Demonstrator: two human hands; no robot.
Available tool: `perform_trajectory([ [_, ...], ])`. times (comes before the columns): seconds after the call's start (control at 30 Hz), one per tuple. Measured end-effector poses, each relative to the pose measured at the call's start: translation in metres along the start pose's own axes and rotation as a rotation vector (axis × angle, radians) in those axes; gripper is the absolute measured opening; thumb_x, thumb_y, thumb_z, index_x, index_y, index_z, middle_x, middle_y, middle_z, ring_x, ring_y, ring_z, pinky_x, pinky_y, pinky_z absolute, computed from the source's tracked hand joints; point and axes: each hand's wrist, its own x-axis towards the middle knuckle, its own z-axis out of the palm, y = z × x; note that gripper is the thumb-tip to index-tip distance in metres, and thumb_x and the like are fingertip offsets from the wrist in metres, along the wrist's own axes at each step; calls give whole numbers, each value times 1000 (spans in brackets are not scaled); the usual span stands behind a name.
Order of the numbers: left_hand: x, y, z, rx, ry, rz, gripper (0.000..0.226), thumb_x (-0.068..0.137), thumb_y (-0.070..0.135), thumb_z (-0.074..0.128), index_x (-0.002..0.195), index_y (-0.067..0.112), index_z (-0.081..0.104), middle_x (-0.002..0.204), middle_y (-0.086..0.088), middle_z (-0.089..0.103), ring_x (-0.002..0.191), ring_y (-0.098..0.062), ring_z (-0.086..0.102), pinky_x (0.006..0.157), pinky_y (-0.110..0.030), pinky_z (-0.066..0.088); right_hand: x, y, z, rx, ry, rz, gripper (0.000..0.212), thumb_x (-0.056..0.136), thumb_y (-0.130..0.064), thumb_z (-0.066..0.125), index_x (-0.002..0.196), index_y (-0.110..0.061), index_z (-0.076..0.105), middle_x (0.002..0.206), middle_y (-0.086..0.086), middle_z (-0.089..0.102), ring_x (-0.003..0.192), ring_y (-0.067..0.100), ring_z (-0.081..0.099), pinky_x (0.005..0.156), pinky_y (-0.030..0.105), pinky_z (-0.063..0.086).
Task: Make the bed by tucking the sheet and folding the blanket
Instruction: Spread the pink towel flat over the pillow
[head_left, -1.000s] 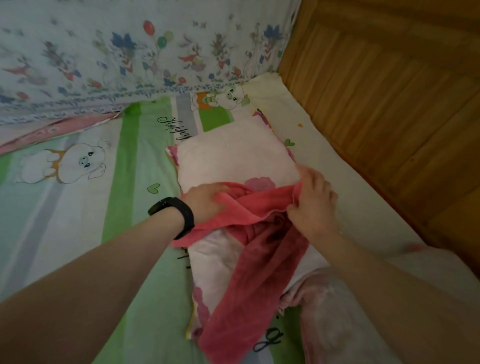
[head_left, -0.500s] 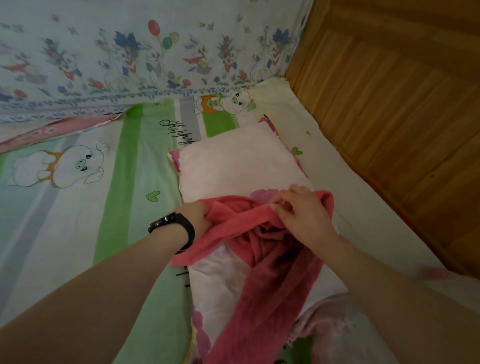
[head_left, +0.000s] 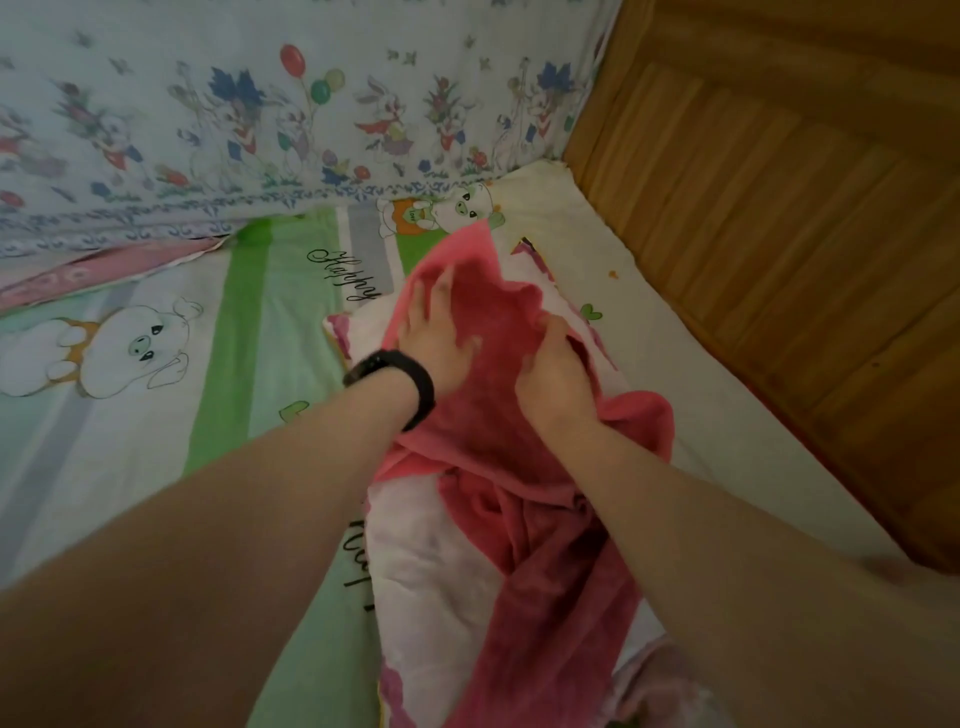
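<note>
The pink blanket (head_left: 545, 571) lies over a white pillow (head_left: 431, 561) with pink print, near the right edge of the bed. Its far end is drawn up toward the bed corner and its near end trails down in loose folds. The left hand (head_left: 436, 338), a black wristband (head_left: 400, 371) on its wrist, rests flat on the blanket with fingers straight and spread. The right hand (head_left: 553, 374), just beside it, grasps a fold of the blanket in curled fingers. Under the pillow spreads a green-striped cartoon sheet (head_left: 249, 364), running along wooden panelling (head_left: 779, 234) on the right and up to a rabbit-printed cloth (head_left: 260, 104) at the far side.
</note>
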Motion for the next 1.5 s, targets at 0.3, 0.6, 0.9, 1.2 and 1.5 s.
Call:
perform_trajectory([
  [0.3,-73,-56,54,-100,276,-653,70,85,40,63,133,-1,34,135,-24,35,127,-40,34,105,-45,30,-33,35,16,-345,98,-8,52,90,-51,50,132,-20,47,132,10,44,124,29,41,102,43,30],
  [0.6,-56,-56,59,-477,63,-649,36,86,26,55,108,-2,57,76,-13,68,60,-25,64,56,-28,52,-46,52,-6,-400,-176,-112,43,86,-63,48,110,-28,56,99,0,70,98,26,64,83,32,45],
  [0.9,-49,-3,57,-435,234,-388,63,92,17,54,145,10,22,141,-22,33,129,-36,37,105,-37,29,-45,66,16,3,-64,-196,59,95,-20,46,148,-18,21,131,9,57,121,28,53,104,46,40],
  [1.2,-110,-26,88,-119,197,-398,59,80,46,66,119,5,49,122,-17,43,115,-33,42,98,-40,35,-75,95,-1,-240,360,-236,38,83,-14,48,119,-20,56,128,1,55,117,22,50,97,39,33],
  [1.5,-160,-7,84,-256,-111,-422,59,86,44,60,127,4,46,124,-14,58,114,-31,55,88,-28,41,-106,98,-19,458,367,451,28,98,-8,42,120,7,50,109,19,58,98,28,55,84,29,36],
])
